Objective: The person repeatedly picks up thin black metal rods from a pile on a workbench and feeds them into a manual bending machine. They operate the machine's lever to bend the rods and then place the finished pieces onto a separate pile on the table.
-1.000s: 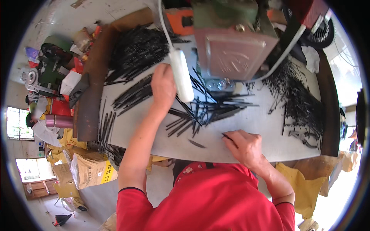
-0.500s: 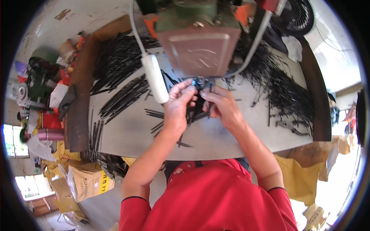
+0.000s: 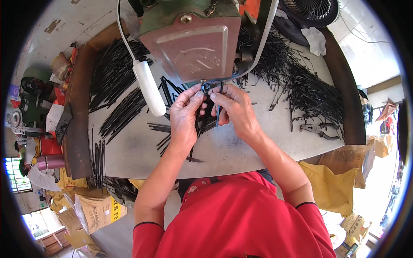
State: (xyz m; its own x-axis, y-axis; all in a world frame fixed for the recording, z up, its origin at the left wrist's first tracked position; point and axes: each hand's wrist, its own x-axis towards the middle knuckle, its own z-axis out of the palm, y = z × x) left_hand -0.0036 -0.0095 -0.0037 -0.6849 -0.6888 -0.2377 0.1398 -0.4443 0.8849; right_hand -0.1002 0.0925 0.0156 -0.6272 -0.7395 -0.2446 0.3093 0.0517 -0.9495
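My left hand [image 3: 185,116] is closed just below a machine head [image 3: 191,53] with a reddish-brown cover, thumb and fingers pinching at a small dark part under its tip. A thin black strip [image 3: 197,122] hangs down from these fingers. My right hand [image 3: 235,111], also closed, grips another slim black strip [image 3: 218,115] that stands nearly upright between thumb and fingers. The fingertips of both hands almost meet under the machine. Exactly what touches the machine's tip is too small and partly covered to make out.
Bundles of black strips [image 3: 122,114] lie left on the pale table [image 3: 258,150]; a tangled heap of black pieces [image 3: 314,96] lies right. Pliers [image 3: 320,130] rest at the right edge. A white lamp [image 3: 149,88] hangs left of the machine. A black fan [image 3: 312,15] stands far right.
The view has shifted, so the machine and table sit further left. My hands stay under the machine's tip, and the strip in my right hand shows more plainly.
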